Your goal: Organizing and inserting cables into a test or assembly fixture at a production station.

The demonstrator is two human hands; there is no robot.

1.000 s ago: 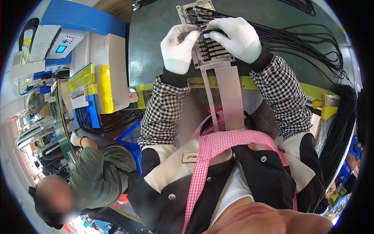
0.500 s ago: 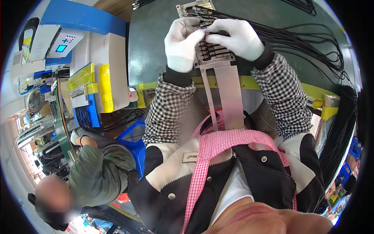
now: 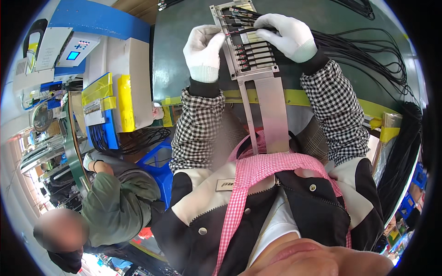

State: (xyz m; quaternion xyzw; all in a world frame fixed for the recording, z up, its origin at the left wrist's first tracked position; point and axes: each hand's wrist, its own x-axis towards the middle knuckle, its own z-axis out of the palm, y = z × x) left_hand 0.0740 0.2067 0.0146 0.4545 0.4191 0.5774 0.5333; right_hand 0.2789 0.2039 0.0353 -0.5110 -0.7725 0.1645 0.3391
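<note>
On the far part of the worktop [image 3: 177, 64]: a long metal fixture [image 3: 256, 73] carries a column of short cable ends, and the black cable [image 3: 241, 32] lies across it, between the two hands.
Cable's long axis: it runs left to right, its right side slightly farther from the person, roughly square to the fixture, whose own length points away from the person and leans left at the far end.
Along the fixture: the cable is between the nearer row of cable ends [image 3: 255, 53] and the farther group [image 3: 241, 13], with a gap on the near side.
Left hand [image 3: 203, 53]: white-gloved, just left of the fixture, nearest the cable's reddish tip; thumb and forefinger come together there, though I cannot tell whether they grip it.
Right hand [image 3: 291, 39]: white-gloved, over the fixture's right side; its fingers appear pinched on the black length, the thumb on the near side.
Right of the fixture: a loose bundle of black cables [image 3: 354, 43] spreads over the worktop, passing partly behind the right hand.
Hidden: the stretch of cable within the right fingers, and which strand of the bundle it joins.
Hard to make out: the tip's fine wires, and whether the cable touches the fixture or hangs just above it.
Cut off: another black coil [image 3: 361, 7] at the upper border.
</note>
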